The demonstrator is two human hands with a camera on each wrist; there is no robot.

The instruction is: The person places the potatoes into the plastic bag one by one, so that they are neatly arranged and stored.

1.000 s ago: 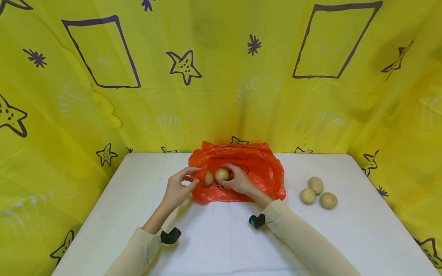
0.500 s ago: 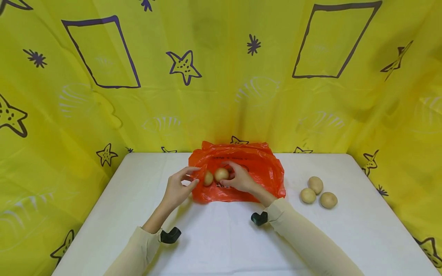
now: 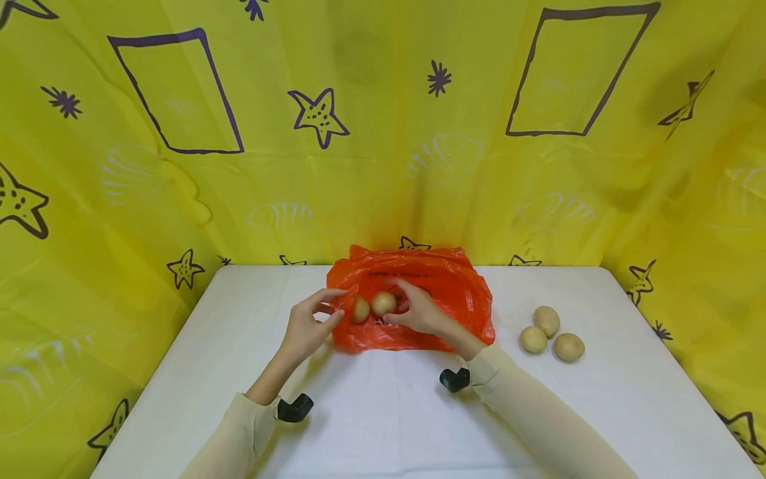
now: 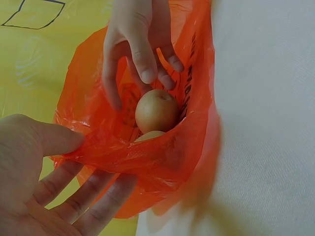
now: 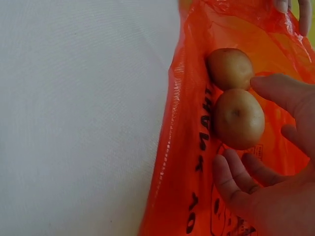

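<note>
A red plastic bag [image 3: 469, 296] lies with its mouth open near the back of the table, black print inside it. My left hand [image 3: 306, 330] pinches the bag's left edge between thumb and fingers, the film showing between them in the left wrist view. Inside the bag, two potatoes rest against each other: a nearer potato [image 5: 239, 119] and a farther potato [image 5: 230, 69], partly hidden by the film in the left wrist view. My right hand [image 3: 423, 313] hovers in the bag beside the nearer potato, its fingers spread and holding nothing.
Three loose potatoes sit together on the white tabletop [image 3: 383, 426] right of the bag: a back potato [image 3: 547, 320], a left potato [image 3: 533, 339] and a right potato [image 3: 569, 347]. A yellow printed curtain [image 3: 383, 186] hangs behind and along both sides.
My right hand has let go of the nearer potato and drawn slightly to the right, its fingers spreading. The potato stays in the bag. My left hand keeps its place on the bag's edge.
</note>
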